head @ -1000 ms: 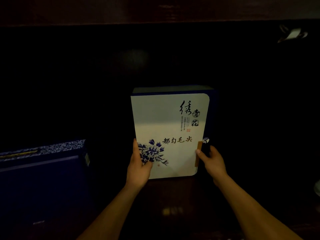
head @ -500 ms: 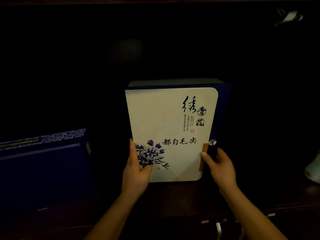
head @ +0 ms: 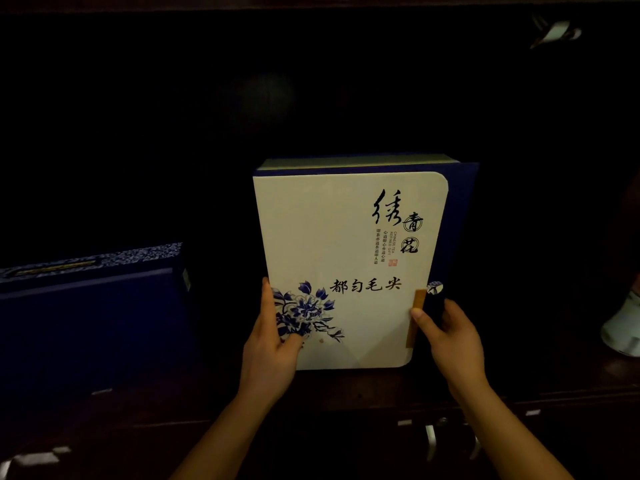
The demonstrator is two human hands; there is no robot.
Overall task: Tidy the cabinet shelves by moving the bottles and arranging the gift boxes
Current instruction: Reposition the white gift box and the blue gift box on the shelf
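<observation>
I see the left hand with its grip closed on the lower left edge of the white gift box. The thumb lies across the front face and the fingers are hidden behind. The right hand has its grip on the lower right edge, thumb tip on the tan clasp strip and fingers curled round the blue side.

The box is upright at the middle of the dark shelf, facing me. Its bottom edge is down at the shelf board, though I cannot tell whether it rests there.

The face carries three large brush characters at 1 o'clock, 绣青花. Beside them is small print reading "CHINESE TEA REFINED GIFT", along with fine Chinese columns too small to read and one red seal. Across the middle run four characters, 都匀毛尖. One blue flower spray sits at 7 o'clock, partly under the left thumb.

I count two gift boxes. The second, a dark blue box with a patterned top, is at 9 o'clock, apart from the first. One pale object shows at 3 o'clock by the frame edge, and another pale shape at 1 o'clock. Both are too dim to identify.
</observation>
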